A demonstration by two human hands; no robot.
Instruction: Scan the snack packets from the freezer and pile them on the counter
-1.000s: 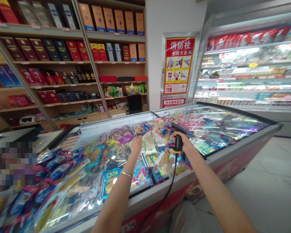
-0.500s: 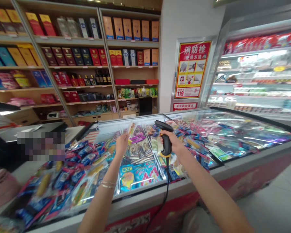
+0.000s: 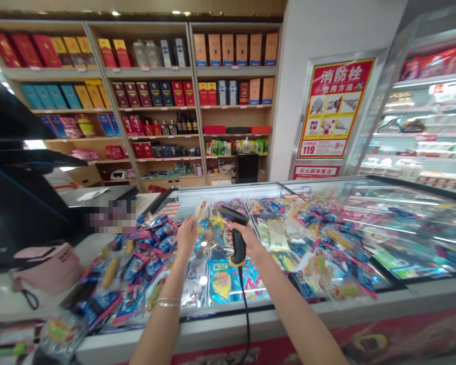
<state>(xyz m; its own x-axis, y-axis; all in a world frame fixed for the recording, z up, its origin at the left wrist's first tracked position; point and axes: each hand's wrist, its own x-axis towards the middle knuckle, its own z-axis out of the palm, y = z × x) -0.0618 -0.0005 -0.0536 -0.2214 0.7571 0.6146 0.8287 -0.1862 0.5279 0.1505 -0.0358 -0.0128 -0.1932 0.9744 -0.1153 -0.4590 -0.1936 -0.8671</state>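
My right hand [image 3: 249, 238] is wrapped round the handle of a black barcode scanner [image 3: 238, 246], whose cable hangs down in front of the freezer. The scanner's head points left, toward my left hand [image 3: 187, 234]. Between the fingers of that hand is a small clear-wrapped snack packet [image 3: 201, 209], held upright; its contents are too blurred to name. Both hands are above the glass top of a chest freezer [image 3: 433, 281]. Many blue and pink snack packets [image 3: 137, 268] lie heaped on the glass below and to the left.
A pink bag [image 3: 47, 266] stands on the left counter near a dark monitor [image 3: 19, 192]. More packets [image 3: 323, 274] are piled on the right of the freezer. Wooden shelves with boxes [image 3: 152, 94] line the back wall, and a lit display fridge [image 3: 437, 116] is at the right.
The view has swung left, bringing more of the pink bag and monitor into sight. The scanner has come closer to the packet in my left hand. Both hands keep their holds.
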